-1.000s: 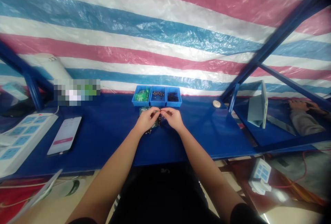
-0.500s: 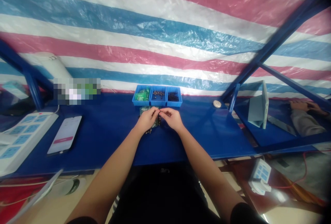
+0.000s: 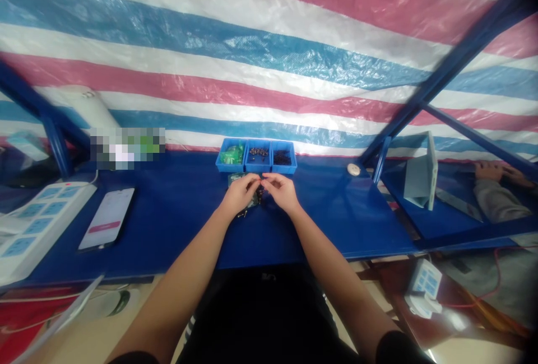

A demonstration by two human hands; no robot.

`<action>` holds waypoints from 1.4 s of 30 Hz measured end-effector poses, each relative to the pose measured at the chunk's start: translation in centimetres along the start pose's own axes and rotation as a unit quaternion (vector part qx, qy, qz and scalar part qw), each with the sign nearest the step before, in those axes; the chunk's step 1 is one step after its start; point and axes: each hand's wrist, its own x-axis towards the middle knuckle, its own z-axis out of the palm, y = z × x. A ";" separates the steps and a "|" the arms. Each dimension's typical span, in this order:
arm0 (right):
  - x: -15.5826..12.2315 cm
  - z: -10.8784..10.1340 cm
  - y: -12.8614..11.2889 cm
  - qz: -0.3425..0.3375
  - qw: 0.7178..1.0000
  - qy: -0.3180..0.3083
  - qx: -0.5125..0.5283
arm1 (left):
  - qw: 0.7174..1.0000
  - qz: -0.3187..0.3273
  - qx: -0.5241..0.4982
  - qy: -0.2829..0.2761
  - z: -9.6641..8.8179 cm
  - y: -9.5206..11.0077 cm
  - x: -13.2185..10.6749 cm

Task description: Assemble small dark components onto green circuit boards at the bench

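My left hand [image 3: 240, 195] and my right hand [image 3: 281, 191] meet over the blue table [image 3: 176, 213], fingertips pinched together on a tiny dark part too small to name. Under them lies a small green board [image 3: 235, 179] with a few loose dark bits beside it. Just behind stand three small blue bins [image 3: 256, 157]: the left one holds green pieces, the middle one small metal parts, the right one dark parts.
A phone [image 3: 107, 218] and a white power strip [image 3: 40, 224] lie at the left. A round white object [image 3: 353, 169] sits right of the bins. A tablet on a stand [image 3: 420, 172] and another person's hand [image 3: 490, 171] are at the far right. A striped tarp hangs behind.
Both hands stay pinched together at the same spot; only the fingertips shift slightly. The view has drifted a little.
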 end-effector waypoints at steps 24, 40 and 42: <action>0.0 0.0 0.2 0.003 1.000 -0.016 -0.004 | 1.000 0.002 0.013 -0.006 -0.2 0.5 0.0; 0.1 -0.1 0.5 0.007 1.000 -0.024 -0.012 | 1.000 -0.019 0.007 -0.003 0.0 0.3 -0.1; 0.0 -0.1 0.5 -0.004 1.000 -0.025 -0.013 | 1.000 -0.019 0.012 -0.005 0.0 0.2 -0.1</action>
